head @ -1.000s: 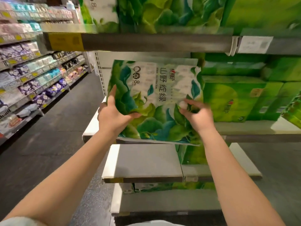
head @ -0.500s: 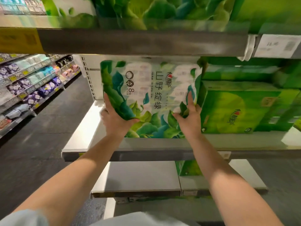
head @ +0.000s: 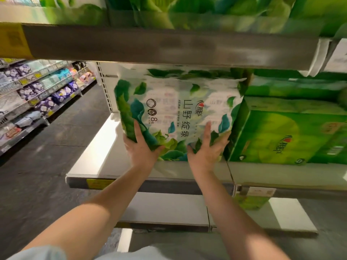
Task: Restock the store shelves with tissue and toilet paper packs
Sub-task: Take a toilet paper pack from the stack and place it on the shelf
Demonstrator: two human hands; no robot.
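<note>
A white tissue pack (head: 180, 111) printed with green and teal leaves stands upright on the middle shelf (head: 93, 158), right beside a green tissue pack (head: 287, 136). My left hand (head: 140, 149) presses flat on its lower left front, fingers straight and thumb spread. My right hand (head: 206, 149) presses flat on its lower right front, fingers pointing up. Both palms lie against the pack's face.
The upper shelf's grey front edge (head: 150, 47) hangs just above the pack, with more green packs (head: 197, 10) on it. Lower shelves (head: 169, 209) jut out below my arms. Across the dark aisle floor (head: 47, 166) stand shelves of purple and blue packs (head: 37, 91).
The leaf-printed pack went from being held in front of the shelf edge to standing deep on the middle shelf. Both hands turned from gripping its sides to pressing flat on its front.
</note>
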